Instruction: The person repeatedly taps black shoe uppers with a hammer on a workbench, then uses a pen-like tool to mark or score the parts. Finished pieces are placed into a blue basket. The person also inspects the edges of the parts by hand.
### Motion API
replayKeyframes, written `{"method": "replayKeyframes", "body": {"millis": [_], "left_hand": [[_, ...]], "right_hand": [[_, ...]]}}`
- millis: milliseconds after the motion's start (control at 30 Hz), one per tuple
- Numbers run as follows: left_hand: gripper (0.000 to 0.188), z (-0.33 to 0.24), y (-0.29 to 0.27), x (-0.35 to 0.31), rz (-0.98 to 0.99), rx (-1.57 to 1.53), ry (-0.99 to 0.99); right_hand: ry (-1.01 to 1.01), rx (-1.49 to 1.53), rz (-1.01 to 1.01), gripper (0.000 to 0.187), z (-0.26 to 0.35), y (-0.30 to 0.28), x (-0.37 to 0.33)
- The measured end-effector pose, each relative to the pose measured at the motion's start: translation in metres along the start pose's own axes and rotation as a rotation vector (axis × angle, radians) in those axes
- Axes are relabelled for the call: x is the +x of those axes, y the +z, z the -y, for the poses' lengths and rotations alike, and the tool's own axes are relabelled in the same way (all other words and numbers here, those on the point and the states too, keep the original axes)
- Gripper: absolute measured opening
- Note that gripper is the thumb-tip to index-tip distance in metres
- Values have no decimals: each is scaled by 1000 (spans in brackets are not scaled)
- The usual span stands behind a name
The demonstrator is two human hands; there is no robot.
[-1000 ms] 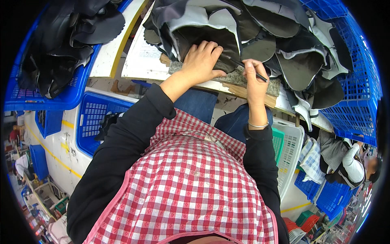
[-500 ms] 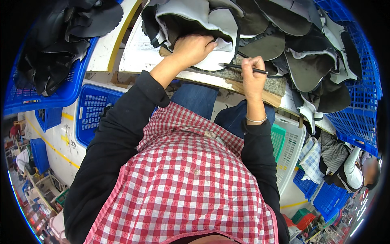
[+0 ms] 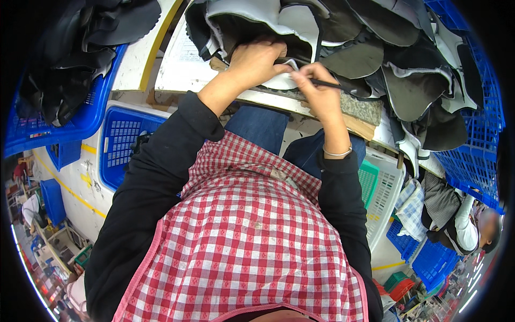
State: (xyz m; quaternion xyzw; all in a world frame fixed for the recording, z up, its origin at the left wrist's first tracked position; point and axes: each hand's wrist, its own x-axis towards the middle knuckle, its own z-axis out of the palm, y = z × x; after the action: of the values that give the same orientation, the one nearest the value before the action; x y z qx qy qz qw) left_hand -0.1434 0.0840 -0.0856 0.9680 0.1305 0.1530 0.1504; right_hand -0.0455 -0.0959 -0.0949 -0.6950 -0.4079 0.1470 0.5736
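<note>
A white and black shoe upper (image 3: pixel 244 12) lies at the near edge of the worktable, its dark lining facing up. My left hand (image 3: pixel 255 63) grips it from inside the opening; its fingers are partly hidden in the fold, and its thumb reaches to the right. In my right hand (image 3: pixel 320 92) is a slim black pen (image 3: pixel 328 84), pinched close to the upper's lower white flap (image 3: pixel 280 82). The pen's tip is hidden behind the fingers. Both hands nearly meet at the edge of that flap.
More shoe uppers (image 3: pixel 413 88) are piled to the right, before a blue crate (image 3: pixel 483 134). Dark pieces fill a blue basket (image 3: pixel 64 134) on the left. Under the hands lies a stone slab (image 3: pixel 360 110). A printed sheet (image 3: pixel 179 67) lies left. Another person (image 3: pixel 465 225) is far right.
My right hand has moved left with the pen, up to the upper and beside my left thumb. The lower white flap now shows less and looks lifted at its edge.
</note>
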Motion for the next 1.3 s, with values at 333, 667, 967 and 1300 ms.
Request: {"method": "replayKeyframes", "body": {"millis": [333, 667, 967, 1300], "left_hand": [[49, -5, -3, -1, 21, -1, -11], [45, 1, 4, -4, -79, 25, 32], [44, 5, 2, -6, -90, 20, 37], [59, -26, -90, -78, 232, -697, 187]], "right_hand": [[-20, -100, -134, 28, -8, 0, -3], [-112, -297, -161, 30, -10, 8, 3], [-77, -290, -141, 29, -7, 10, 3], [402, -209, -41, 29, 29, -127, -109]]}}
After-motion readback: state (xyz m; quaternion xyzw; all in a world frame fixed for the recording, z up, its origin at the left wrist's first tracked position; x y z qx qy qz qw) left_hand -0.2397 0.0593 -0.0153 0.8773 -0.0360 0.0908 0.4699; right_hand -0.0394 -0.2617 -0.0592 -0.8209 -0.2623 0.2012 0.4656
